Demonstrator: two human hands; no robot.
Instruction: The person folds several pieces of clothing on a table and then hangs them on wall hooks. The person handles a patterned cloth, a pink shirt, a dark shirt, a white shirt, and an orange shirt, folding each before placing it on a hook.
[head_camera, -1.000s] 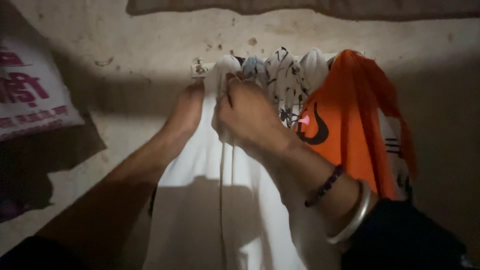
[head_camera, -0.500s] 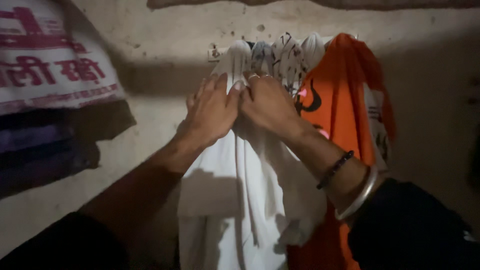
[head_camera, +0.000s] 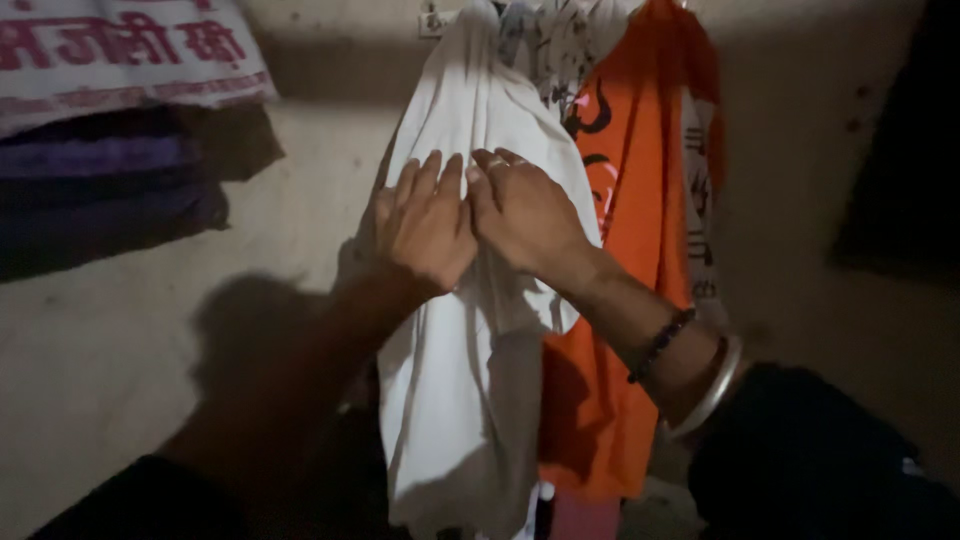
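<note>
Plaster wall (head_camera: 800, 150), pale, stained and dimly lit, fills the head view, with a dark patch at its right edge. High on the wall, a small hook rail (head_camera: 432, 20) carries a bunch of hanging clothes. At upper left sits a white sack (head_camera: 120, 50) with red print, lying on folded dark cloth (head_camera: 110, 190) in purple and black.

In front of the bunch hangs a white cloth (head_camera: 470, 370), running from the rail down to the bottom of the view. Both hands lie flat on its upper half, side by side and touching at the fingertips. The left hand (head_camera: 425, 225) has its 4 visible fingers spread a little and pressed against the fabric, pinching nothing. The right hand (head_camera: 525, 215) also lies open on the cloth, fingers extended toward the left hand, with a ring on 1 finger; it grips nothing that can be seen. A bead bracelet (head_camera: 660, 345) and a metal bangle (head_camera: 712, 390) circle the right wrist.

Just right of the white cloth, partly behind it, hangs an orange shirt (head_camera: 640, 200) with black marks. Between the 2, near the rail, a white garment with dark streaks (head_camera: 550, 40) shows.
</note>
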